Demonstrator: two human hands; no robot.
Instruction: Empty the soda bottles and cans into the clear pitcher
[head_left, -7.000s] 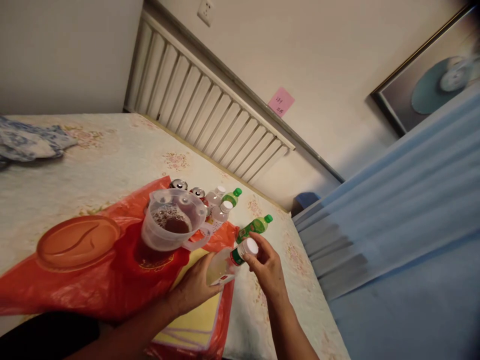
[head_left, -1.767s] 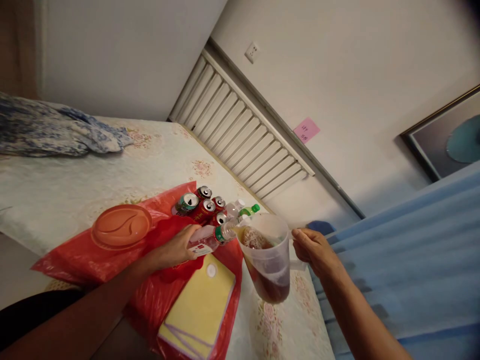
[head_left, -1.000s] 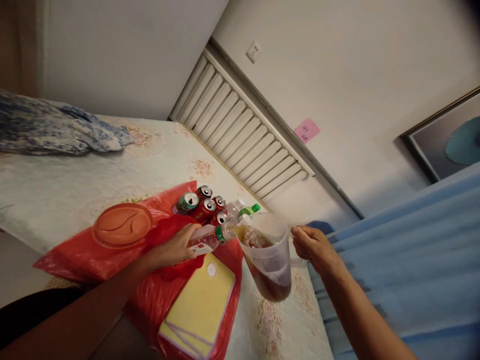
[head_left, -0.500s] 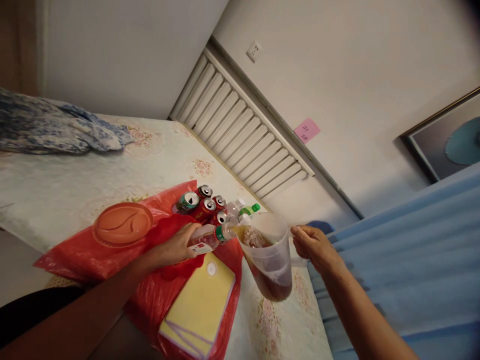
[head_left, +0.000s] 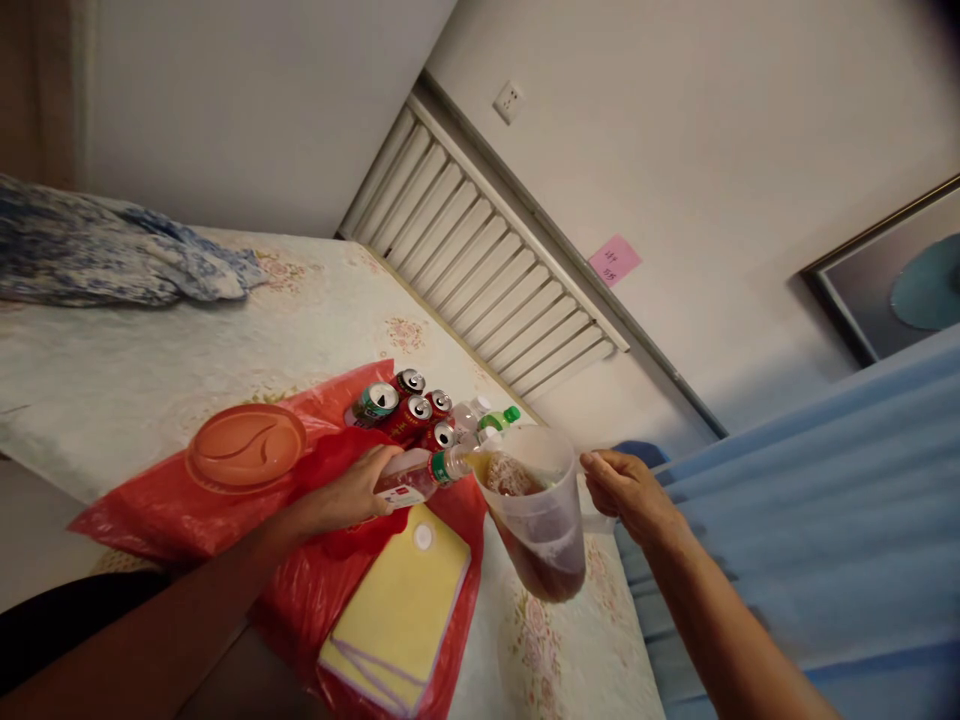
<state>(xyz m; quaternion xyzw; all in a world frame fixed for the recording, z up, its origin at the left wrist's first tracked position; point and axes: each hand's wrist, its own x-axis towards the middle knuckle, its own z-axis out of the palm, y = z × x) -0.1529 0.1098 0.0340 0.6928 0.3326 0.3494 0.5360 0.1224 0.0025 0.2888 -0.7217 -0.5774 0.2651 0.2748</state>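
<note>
My left hand [head_left: 360, 490] is wrapped round a clear plastic bottle [head_left: 411, 478] with a green and red band near its neck. The bottle lies tilted, its open mouth at the left rim of a translucent pitcher [head_left: 536, 520], and yellowish liquid shows there. Brown liquid with foam stands in the pitcher. My right hand [head_left: 626, 490] is closed round the pitcher's handle on the right side. Below the bottle, a folded yellow cloth [head_left: 405, 610] with a white round spot lies on red plastic [head_left: 292, 590].
Several opened cans [head_left: 379, 400] and a green-capped bottle [head_left: 499, 418] stand behind the left hand. An orange-red lid [head_left: 247, 447] rests on the red plastic. Patterned fabric [head_left: 127, 250] lies far left. A blue curtain [head_left: 810, 510] hangs at right, a radiator [head_left: 487, 260] behind.
</note>
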